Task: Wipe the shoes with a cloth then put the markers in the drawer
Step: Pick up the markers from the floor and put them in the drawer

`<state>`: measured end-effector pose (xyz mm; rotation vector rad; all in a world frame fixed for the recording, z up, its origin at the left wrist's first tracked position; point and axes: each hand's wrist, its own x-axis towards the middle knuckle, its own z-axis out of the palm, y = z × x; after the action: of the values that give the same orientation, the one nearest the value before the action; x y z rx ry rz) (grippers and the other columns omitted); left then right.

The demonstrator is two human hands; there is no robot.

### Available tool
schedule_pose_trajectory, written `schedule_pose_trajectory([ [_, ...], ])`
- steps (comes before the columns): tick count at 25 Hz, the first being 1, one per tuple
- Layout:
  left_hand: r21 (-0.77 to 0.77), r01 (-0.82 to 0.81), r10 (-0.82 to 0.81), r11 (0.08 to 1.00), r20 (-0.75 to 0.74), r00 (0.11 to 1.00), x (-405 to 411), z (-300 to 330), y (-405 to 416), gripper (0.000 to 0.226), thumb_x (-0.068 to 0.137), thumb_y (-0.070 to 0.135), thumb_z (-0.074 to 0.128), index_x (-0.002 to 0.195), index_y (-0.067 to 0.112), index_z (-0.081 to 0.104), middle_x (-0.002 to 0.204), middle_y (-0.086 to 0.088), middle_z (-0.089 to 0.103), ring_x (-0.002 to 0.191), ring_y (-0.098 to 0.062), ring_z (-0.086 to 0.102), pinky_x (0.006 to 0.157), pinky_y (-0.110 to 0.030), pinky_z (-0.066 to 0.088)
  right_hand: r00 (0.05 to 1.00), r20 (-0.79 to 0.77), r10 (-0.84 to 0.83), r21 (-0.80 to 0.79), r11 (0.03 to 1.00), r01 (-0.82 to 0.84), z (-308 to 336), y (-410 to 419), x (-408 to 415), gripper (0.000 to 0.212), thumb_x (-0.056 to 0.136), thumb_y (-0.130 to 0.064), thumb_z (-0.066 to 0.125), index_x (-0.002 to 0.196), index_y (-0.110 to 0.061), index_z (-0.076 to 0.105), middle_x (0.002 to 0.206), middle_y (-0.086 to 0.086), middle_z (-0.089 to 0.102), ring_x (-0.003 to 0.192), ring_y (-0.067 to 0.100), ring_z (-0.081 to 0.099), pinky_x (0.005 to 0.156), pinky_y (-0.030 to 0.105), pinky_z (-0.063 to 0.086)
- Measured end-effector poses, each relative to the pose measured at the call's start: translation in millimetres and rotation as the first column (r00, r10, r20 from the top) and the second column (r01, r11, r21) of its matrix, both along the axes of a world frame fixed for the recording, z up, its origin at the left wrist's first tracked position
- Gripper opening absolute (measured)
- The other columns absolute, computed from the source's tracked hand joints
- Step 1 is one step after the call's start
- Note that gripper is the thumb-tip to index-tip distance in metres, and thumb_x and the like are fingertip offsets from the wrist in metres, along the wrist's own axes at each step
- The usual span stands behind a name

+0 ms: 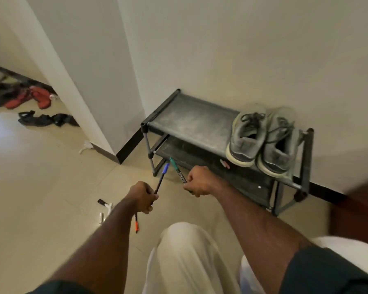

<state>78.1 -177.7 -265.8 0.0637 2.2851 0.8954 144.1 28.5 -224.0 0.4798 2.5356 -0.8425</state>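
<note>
My left hand [141, 197] grips two markers: a blue-capped marker [163, 176] pointing up and away, and an orange-capped marker [136, 223] pointing down toward the floor. My right hand [197, 181] grips a green-capped marker [177, 169] that points toward the rack. A pair of grey shoes [261, 141] with pale soles stands on the right end of the top shelf of a black shoe rack [185, 119] against the wall. No drawer and no cloth show in view.
A small pink object [224, 164] lies on the rack's lower shelf. A black-and-white object [105, 206] lies on the tiled floor left of my left arm. Red shoes [28, 98] and dark sandals [40, 119] lie beyond the wall corner. My knee [185, 240] is in front.
</note>
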Motion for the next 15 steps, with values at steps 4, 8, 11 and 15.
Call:
schedule_pose_trajectory([
  [4,0.127,0.138,-0.113,0.982,-0.189,0.975,43.2,96.1,18.4,0.018,0.095,0.006,0.067,0.079,0.003,0.059,0.066,-0.015,0.062,0.048,-0.017,0.063,0.05,-0.031,0.056,0.981,-0.173,-0.083,-0.045,0.996,0.076,86.7,21.6,87.7,0.019,0.077,-0.021,0.063,0.067,-0.008,0.072,0.062,0.007,0.073,0.063,0.021,0.073,0.068,0.036,0.062],
  [8,0.25,0.354,-0.251,0.901,-0.365,0.897,118.3,184.5,86.7,0.015,0.093,0.009,0.071,0.081,0.003,0.062,0.062,-0.012,0.062,0.052,-0.017,0.064,0.048,-0.028,0.051,0.895,-0.376,-0.239,-0.043,0.97,0.241,170.1,77.8,204.7,0.018,0.081,-0.019,0.067,0.069,-0.005,0.069,0.062,0.006,0.072,0.051,0.013,0.067,0.057,0.024,0.054],
  [11,0.285,0.589,-0.426,0.756,-0.468,0.774,200.9,237.2,169.2,0.019,0.091,0.007,0.073,0.076,0.008,0.061,0.056,-0.007,0.06,0.05,-0.014,0.063,0.045,-0.024,0.046,0.819,-0.451,-0.356,0.033,0.91,0.413,221.9,140.8,321.0,0.013,0.081,-0.017,0.067,0.073,-0.007,0.07,0.063,0.006,0.072,0.048,0.009,0.064,0.049,0.018,0.048],
  [15,0.269,0.79,-0.607,0.552,-0.52,0.601,318.4,266.7,281.8,0.014,0.089,0.004,0.073,0.08,0.001,0.063,0.059,-0.01,0.061,0.044,-0.008,0.059,0.046,-0.02,0.045,0.731,-0.426,-0.533,0.084,0.781,0.619,245.5,215.5,481.6,0.013,0.083,-0.011,0.062,0.072,-0.007,0.068,0.059,0.002,0.068,0.046,0.013,0.061,0.041,0.018,0.042],
])
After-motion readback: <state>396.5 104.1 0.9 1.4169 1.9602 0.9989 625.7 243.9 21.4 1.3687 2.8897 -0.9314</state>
